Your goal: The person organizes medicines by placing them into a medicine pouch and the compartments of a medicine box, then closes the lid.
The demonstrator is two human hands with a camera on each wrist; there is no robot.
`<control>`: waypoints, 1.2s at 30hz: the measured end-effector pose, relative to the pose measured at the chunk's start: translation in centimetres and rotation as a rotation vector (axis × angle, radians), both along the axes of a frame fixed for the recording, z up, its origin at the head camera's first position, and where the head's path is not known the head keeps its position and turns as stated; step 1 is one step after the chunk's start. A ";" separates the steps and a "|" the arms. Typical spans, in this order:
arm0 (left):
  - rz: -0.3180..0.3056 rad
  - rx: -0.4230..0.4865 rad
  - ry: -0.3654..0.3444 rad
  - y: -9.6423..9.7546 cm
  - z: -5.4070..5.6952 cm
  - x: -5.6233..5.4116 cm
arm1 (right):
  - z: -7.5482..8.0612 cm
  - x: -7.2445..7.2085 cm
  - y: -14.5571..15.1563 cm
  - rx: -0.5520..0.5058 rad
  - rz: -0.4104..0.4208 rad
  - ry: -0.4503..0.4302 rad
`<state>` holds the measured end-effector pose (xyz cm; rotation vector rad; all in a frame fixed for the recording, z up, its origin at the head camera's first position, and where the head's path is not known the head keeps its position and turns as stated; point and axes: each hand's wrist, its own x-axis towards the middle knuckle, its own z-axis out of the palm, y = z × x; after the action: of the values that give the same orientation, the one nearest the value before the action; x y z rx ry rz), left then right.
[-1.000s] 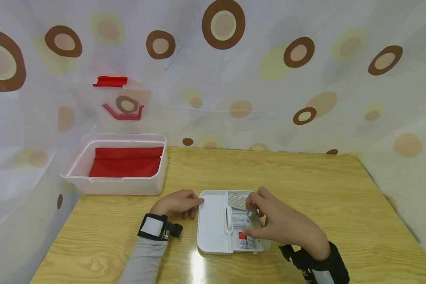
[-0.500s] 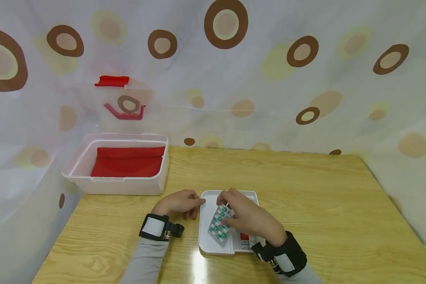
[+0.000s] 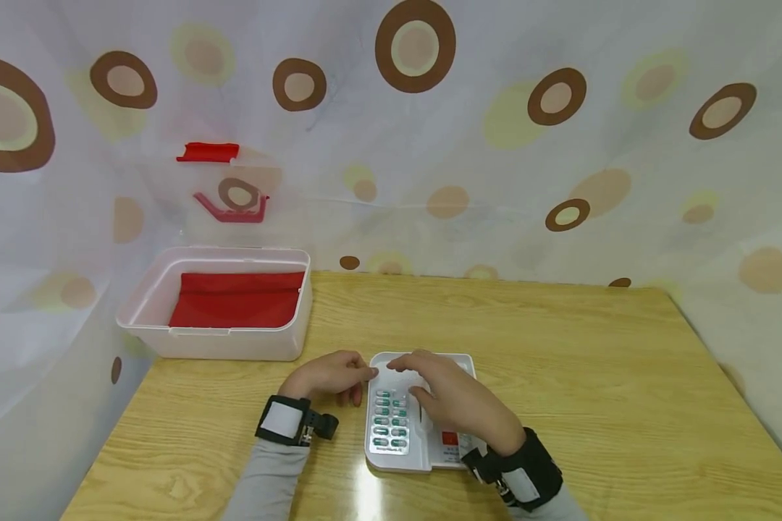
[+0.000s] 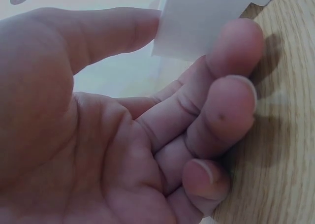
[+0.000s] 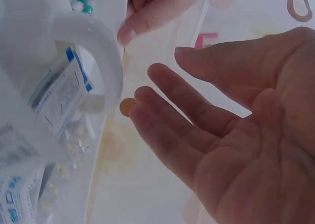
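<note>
A flat white case with a small handle lies on the table. On its left half rests a blister pack of green-and-white capsules. My right hand hovers over the case, fingers spread and holding nothing; in the right wrist view its palm shows bare. At the case's left edge, my left hand touches the rim with its thumb, the other fingers loosely bent by the table. The right half holds packets, among them one with a red label, partly hidden by my right hand and wrist.
A translucent bin with a red cloth-like sheet inside stands at the back left. Its clear lid with red clips leans up behind it. A patterned curtain borders the wooden table.
My right hand has carried the capsule blister pack from the case's right half to its left half and let it go there. My left hand has stayed at the case's edge.
</note>
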<state>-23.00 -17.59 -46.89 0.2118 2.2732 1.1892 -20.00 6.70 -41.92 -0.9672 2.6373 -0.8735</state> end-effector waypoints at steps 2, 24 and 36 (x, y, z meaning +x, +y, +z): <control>0.009 0.000 0.003 0.0 0.0 0.2 | 0.2 0.0 0.3 0.002 -0.017 0.002; 0.056 -0.022 0.007 -0.3 0.2 1.2 | -0.1 -2.4 6.9 0.292 -0.249 -0.315; -0.002 -0.122 0.209 1.0 1.3 4.2 | -1.1 -2.0 6.7 0.238 -0.177 -0.330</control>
<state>-18.81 -16.61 -45.63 0.3043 2.5167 1.0663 -21.95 13.36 -43.02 -0.4900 2.4905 -0.6657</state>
